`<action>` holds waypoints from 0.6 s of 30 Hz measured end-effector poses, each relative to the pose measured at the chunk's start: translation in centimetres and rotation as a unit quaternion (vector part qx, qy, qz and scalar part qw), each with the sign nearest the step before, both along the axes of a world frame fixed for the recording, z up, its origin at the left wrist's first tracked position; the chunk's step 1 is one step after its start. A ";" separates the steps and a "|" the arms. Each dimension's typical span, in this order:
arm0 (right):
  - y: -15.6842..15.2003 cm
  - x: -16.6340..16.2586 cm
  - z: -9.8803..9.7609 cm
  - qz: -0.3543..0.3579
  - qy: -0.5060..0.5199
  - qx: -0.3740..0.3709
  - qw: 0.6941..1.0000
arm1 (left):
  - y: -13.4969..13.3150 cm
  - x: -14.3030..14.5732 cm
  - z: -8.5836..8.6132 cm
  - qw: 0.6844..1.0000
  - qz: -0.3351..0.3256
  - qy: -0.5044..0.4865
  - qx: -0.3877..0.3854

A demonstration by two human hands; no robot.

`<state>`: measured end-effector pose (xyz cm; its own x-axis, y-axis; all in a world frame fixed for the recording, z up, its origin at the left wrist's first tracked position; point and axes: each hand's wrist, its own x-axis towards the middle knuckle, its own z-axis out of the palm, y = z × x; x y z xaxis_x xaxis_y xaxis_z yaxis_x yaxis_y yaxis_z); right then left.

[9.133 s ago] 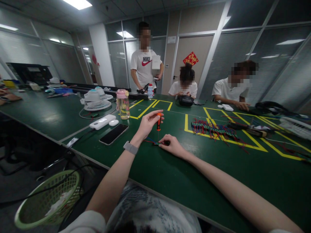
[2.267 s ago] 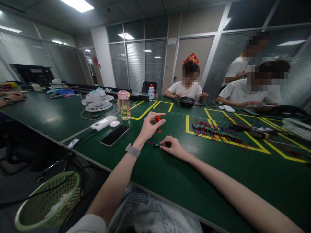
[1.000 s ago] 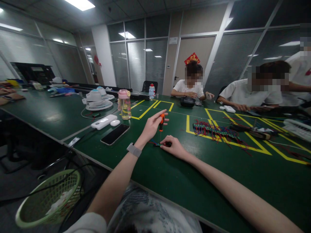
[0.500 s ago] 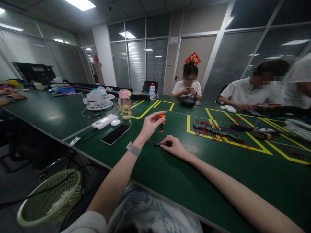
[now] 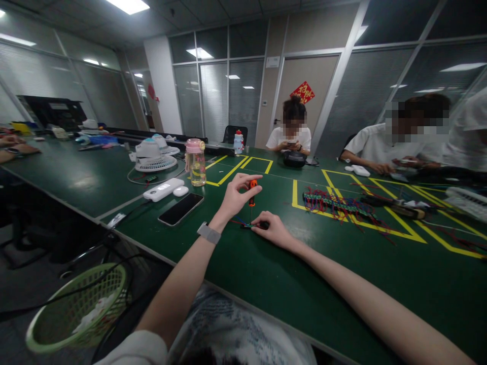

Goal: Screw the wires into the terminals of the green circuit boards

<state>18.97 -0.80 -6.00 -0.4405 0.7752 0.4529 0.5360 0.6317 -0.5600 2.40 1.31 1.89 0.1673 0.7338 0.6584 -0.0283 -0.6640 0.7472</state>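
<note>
A green table (image 5: pixel 258 284) spreads beneath both hands and well past them. Lower than the grip and to its left, beyond the table's edge, stands a green lattice basket (image 5: pixel 114 289). A white fan (image 5: pixel 154 159) sits farther off to the grip's left, and a row of wired boards (image 5: pixel 338 203) lies to its right. Beyond the grip, slightly left, is a pink-lidded bottle (image 5: pixel 196 167). The left hand (image 5: pixel 239 193) is nearly closed, thumb and forefinger bent round a handle; the right hand (image 5: pixel 273 230) rests on the table, fingertips pinched together. Left of the grip lies a phone (image 5: pixel 181 209). The orange-and-black screwdriver (image 5: pixel 251 201) stands upright in the left hand's hold, its thin shaft reaching down to the small board (image 5: pixel 248 226), which the right fingertips pinch against the table.
</note>
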 end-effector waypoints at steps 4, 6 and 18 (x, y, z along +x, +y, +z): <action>0.0 0.0 0.0 -0.004 0.001 0.002 1.000 | -0.1 0.1 0.0 0.990 -0.125 -0.037 -0.061; 0.0 0.0 0.0 -0.004 0.005 0.004 1.000 | -0.1 0.2 0.0 0.989 -0.127 -0.040 -0.072; 0.0 0.0 0.0 -0.001 0.009 -0.001 1.000 | 0.1 0.3 -0.4 0.996 -0.076 -0.025 -0.041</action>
